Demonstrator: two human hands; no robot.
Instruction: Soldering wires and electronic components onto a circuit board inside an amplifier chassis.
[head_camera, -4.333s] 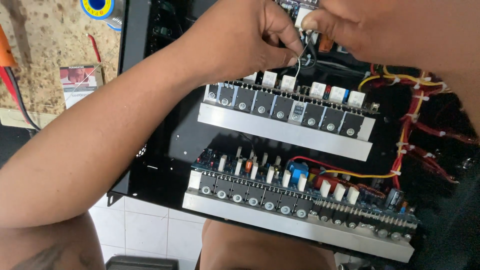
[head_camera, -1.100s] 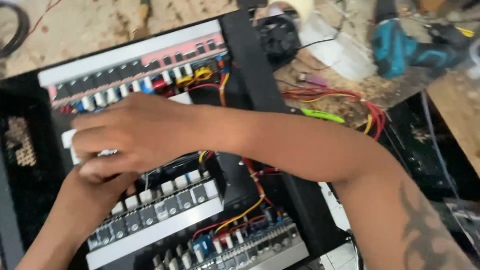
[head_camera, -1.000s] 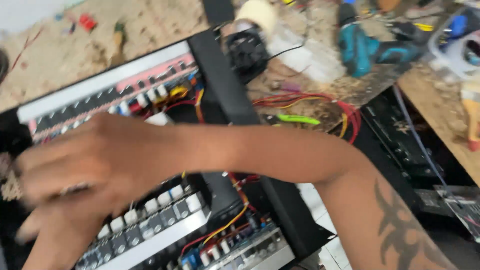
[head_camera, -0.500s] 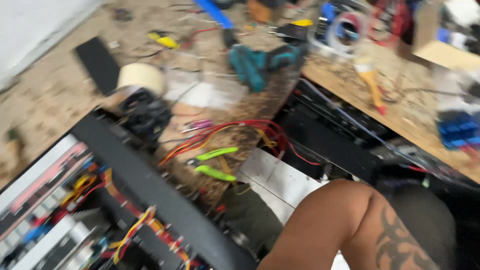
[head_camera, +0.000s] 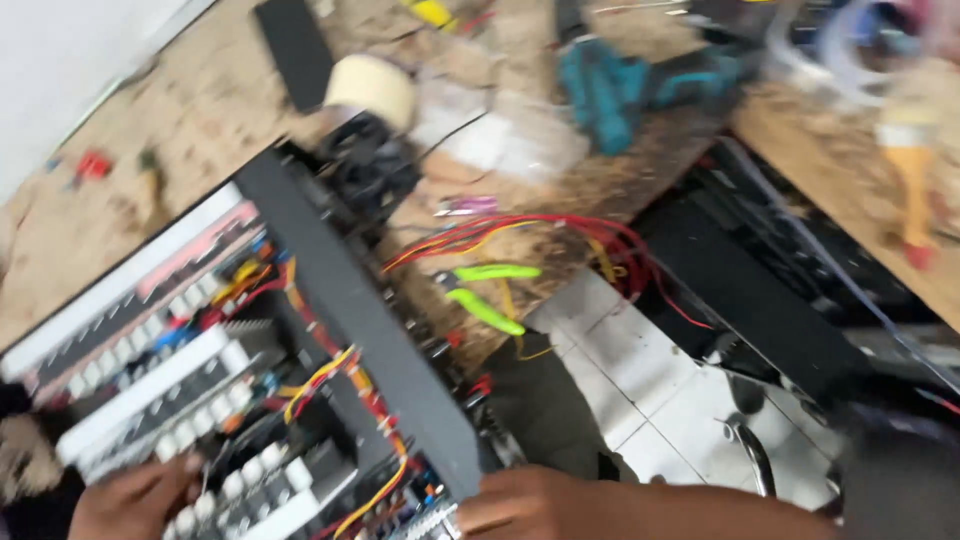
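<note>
**Both hands at the lower edge of the open amplifier chassis**

We saw a scuffed, speckled wooden worktop (head_camera: 180, 130) filling the upper part of the head view, all of it somewhat blurred. On it, tilted across the left half, lay the large open black metal chassis (head_camera: 350, 300), its dark side wall running down toward us. Inside we made out long silver heat-sink bars with rows of small white block components (head_camera: 150, 380), and red and yellow wire bundles (head_camera: 330, 375) threading between them.

To the right of the chassis, a patch of white floor tiles (head_camera: 640, 400) showed below the worktop's edge, next to a black panel (head_camera: 740, 300). A loose loop of red wires (head_camera: 560, 232) lay over that edge, with green-handled pliers (head_camera: 485, 295) just beside it. Farther back we saw a teal cordless power tool (head_camera: 610, 85), a roll of cream masking tape (head_camera: 370, 88), and a black round fan (head_camera: 365, 170) near the chassis corner.

Our left hand (head_camera: 130, 500) rested on the white components at the bottom left, fingers loosely curled; we couldn't tell whether it held anything. Our right hand (head_camera: 540, 505) touched the near end of the chassis wall, its fingers bent, its grip also unclear.
</note>
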